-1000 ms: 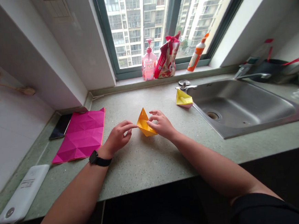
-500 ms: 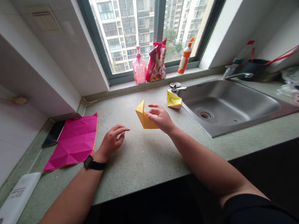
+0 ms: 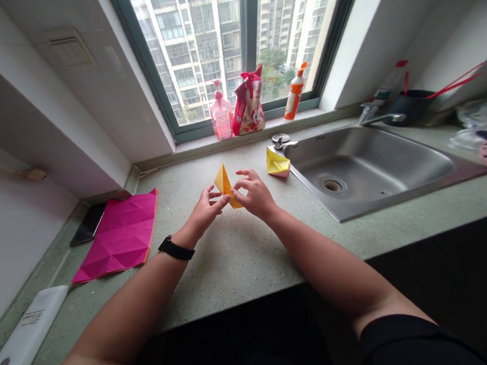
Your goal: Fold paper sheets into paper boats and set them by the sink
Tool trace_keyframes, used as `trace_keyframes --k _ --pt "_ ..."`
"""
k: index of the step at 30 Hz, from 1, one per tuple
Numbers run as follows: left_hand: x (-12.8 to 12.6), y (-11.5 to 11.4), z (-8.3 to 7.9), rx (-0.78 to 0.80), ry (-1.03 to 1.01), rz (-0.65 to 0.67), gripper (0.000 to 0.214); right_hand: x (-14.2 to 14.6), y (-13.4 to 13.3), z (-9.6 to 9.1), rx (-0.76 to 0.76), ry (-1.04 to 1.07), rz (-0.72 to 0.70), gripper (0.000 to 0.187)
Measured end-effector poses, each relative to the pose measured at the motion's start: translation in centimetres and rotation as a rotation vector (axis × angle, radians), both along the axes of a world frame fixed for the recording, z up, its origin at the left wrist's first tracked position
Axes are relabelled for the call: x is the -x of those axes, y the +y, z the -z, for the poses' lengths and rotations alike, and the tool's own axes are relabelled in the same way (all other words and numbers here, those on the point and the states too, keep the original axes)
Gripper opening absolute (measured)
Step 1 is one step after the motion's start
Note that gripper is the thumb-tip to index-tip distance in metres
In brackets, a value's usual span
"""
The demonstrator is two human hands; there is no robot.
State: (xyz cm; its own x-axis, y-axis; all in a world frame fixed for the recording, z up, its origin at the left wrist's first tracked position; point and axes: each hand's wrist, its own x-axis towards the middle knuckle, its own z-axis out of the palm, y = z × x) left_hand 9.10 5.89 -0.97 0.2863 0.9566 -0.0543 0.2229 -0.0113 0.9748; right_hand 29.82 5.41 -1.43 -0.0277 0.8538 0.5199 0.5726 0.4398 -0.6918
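Observation:
A folded piece of orange origami paper (image 3: 223,179) is held just above the counter, its pointed flap standing up. My right hand (image 3: 254,195) pinches its lower right side between thumb and fingers. From the other side, my left hand (image 3: 207,209) grips its left edge, thumb in front and fingers partly hidden behind it. The two thumbs nearly meet at the paper. A yellow and pink folded paper piece (image 3: 278,163) rests beyond my right hand, beside the sink. Creased magenta paper sheets (image 3: 121,231) lie left of my left hand.
The steel sink (image 3: 369,167) with its tap (image 3: 384,116) takes up the right side. A white power bank (image 3: 29,328) and a dark phone (image 3: 89,223) lie at the left. On the sill stand a pink pump bottle (image 3: 221,117), a red bag (image 3: 249,104) and an orange bottle (image 3: 294,95).
My left hand has moved right and up from the counter and taken hold of the orange paper. The paper has turned in my right hand, showing a narrower side. The view has shifted slightly.

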Motion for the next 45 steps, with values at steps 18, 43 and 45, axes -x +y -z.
trace_keyframes --k 18,43,45 --pt "-6.1 5.8 -0.2 0.205 0.157 -0.014 0.016 -4.3 2.4 0.0 0.063 -0.089 0.238 0.011" --pt "-12.3 11.4 0.3 0.31 0.283 0.064 0.02 -13.2 4.4 -1.0 -0.241 0.162 0.692 0.022" --pt "-13.0 11.6 0.2 0.311 0.31 0.068 0.019 -13.8 4.8 -0.6 -0.231 0.208 0.71 0.022"
